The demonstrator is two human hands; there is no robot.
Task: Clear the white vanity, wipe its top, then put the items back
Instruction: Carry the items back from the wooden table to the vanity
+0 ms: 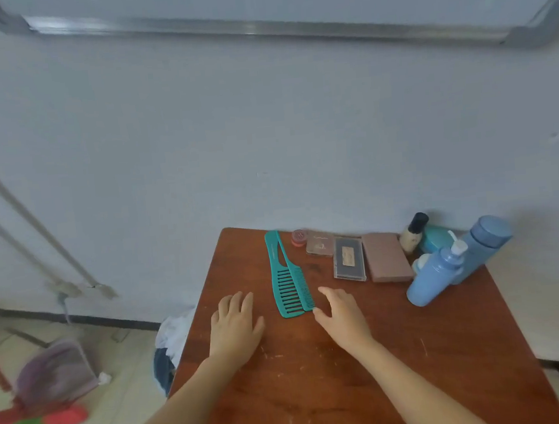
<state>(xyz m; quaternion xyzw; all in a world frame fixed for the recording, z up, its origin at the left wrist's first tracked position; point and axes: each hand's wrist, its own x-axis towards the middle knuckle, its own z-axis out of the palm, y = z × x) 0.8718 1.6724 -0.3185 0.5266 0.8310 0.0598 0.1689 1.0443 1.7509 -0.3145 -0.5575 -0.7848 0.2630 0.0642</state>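
On the brown table | teal combs between hands | left hand fingers flat, empty | right hand fingers loose, empty

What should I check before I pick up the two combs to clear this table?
1. Combs lie flat, side by side, nothing on them: ok.
2. Right hand empty, fingers open by the combs: ok.
3. Left hand empty, flat on the table: ok.
4. Jar sits clear of the combs: ok.
5. Place to set things down: cannot tell.
6. Wiping cloth at hand: cannot tell.
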